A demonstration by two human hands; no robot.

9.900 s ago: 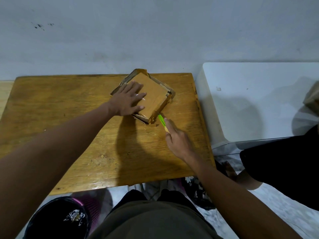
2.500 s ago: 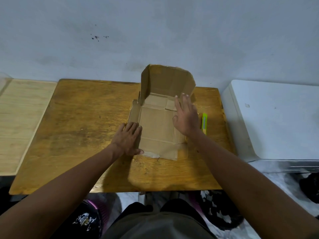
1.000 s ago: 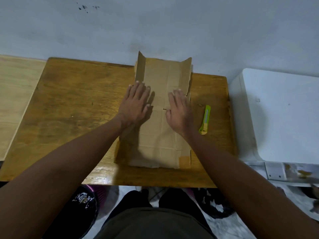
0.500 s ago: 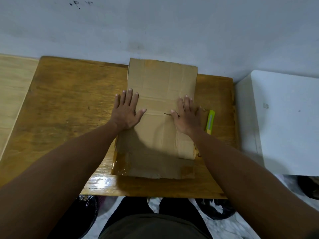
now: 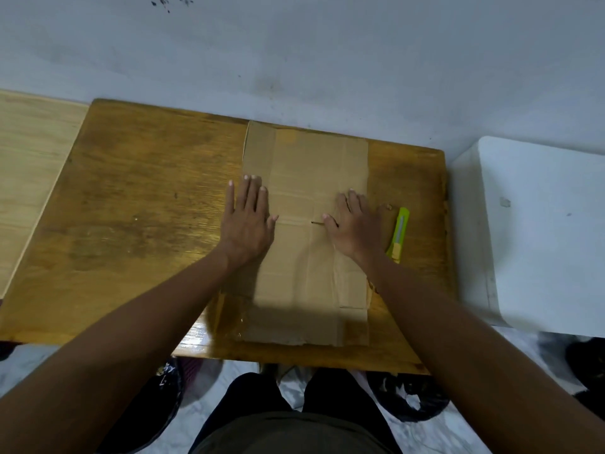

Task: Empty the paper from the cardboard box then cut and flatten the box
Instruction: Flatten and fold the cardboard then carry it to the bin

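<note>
The cardboard box (image 5: 304,165) lies cut open and flat on the wooden table (image 5: 140,204), a long brown sheet running from the far edge to the near edge. My left hand (image 5: 247,221) rests palm down on its left edge, fingers spread. On the sheet's right side my right hand (image 5: 355,222) presses flat the same way. Neither hand holds anything. A green and yellow utility knife (image 5: 398,234) lies on the table just right of my right hand. No paper shows on the table.
A white cabinet top (image 5: 537,231) stands to the right of the table, a pale wooden surface (image 5: 29,165) to the left. A grey wall (image 5: 294,60) runs behind. A dark bin (image 5: 154,404) sits on the floor under the near left edge.
The box went from closed, to cut open with flaps standing, to fully flat. The knife left my right hand and lies on the table. Both hands slid outward to the sheet's sides.
</note>
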